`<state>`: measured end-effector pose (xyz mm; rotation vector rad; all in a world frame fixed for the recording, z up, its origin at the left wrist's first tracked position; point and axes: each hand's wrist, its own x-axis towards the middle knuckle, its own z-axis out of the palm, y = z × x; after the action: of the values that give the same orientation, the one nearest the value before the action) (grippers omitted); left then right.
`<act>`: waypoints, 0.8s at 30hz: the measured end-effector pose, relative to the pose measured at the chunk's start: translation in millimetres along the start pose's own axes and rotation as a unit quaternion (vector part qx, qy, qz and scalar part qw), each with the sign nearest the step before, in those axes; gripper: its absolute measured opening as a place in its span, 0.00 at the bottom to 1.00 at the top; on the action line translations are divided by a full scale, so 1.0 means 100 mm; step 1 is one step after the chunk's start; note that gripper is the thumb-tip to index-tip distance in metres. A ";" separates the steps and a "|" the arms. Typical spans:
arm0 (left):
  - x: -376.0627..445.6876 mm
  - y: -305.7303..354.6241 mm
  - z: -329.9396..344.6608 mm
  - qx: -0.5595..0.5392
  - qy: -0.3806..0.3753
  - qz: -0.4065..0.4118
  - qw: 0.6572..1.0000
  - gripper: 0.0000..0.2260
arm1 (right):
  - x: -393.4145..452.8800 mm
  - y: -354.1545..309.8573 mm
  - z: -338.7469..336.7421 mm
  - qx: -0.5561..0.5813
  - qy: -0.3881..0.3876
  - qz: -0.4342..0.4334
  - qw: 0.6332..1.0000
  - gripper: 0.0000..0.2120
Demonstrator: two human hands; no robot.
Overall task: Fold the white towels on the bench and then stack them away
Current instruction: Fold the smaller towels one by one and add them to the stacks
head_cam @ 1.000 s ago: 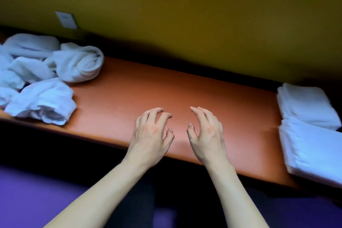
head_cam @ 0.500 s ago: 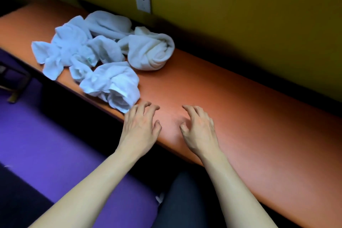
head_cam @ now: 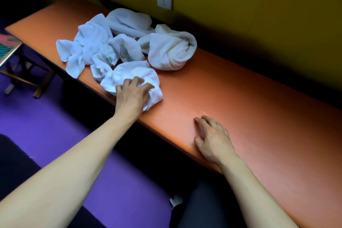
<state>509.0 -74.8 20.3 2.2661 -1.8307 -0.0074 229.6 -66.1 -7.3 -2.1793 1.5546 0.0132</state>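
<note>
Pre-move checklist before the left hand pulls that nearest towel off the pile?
1. Left hand on the nearest crumpled towel: ok, fingers dig into its near edge.
2. Grip fully closed: cannot tell, the cloth hides the fingertips.
3. Nearest towel free of the rest of the pile: cannot tell, its far edge touches the others.
4. Right hand free to help: ok, it lies flat and empty on the bench.
5. Bare bench surface for folding: ok, between the two hands and on to the right.
6. Towel within the bench's front edge: ok.
</note>
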 end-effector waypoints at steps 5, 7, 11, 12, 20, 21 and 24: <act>-0.01 0.25 -0.02 -0.031 0.009 0.022 0.999 0.09 | -0.05 -0.08 -0.04 0.054 0.025 0.003 0.998 0.28; -0.10 0.39 -0.02 -0.081 0.013 0.042 0.996 0.09 | -0.10 -0.13 -0.07 0.091 0.048 -0.019 0.994 0.28; -0.32 0.88 -0.08 -0.198 0.000 0.083 0.977 0.16 | -0.24 -0.23 -0.18 0.261 0.085 -0.054 0.960 0.25; -0.36 1.02 -0.11 -0.229 -0.006 0.079 0.970 0.15 | -0.29 -0.24 -0.23 0.300 0.095 -0.043 0.948 0.24; -0.55 1.82 -0.24 -0.338 -0.047 0.132 0.931 0.05 | -0.62 0.11 -0.57 0.288 0.241 0.084 0.923 0.08; -0.56 1.88 -0.26 -0.349 -0.056 0.140 0.925 0.05 | -0.65 0.17 -0.60 0.277 0.255 0.091 0.922 0.04; -0.59 1.98 -0.36 -0.378 -0.088 0.144 0.910 0.05 | -0.76 0.33 -0.74 0.253 0.286 0.121 0.916 0.04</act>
<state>310.0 -49.8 83.1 1.4830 -1.7904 -0.7545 153.4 -33.7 67.6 -1.6363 1.8532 -0.9198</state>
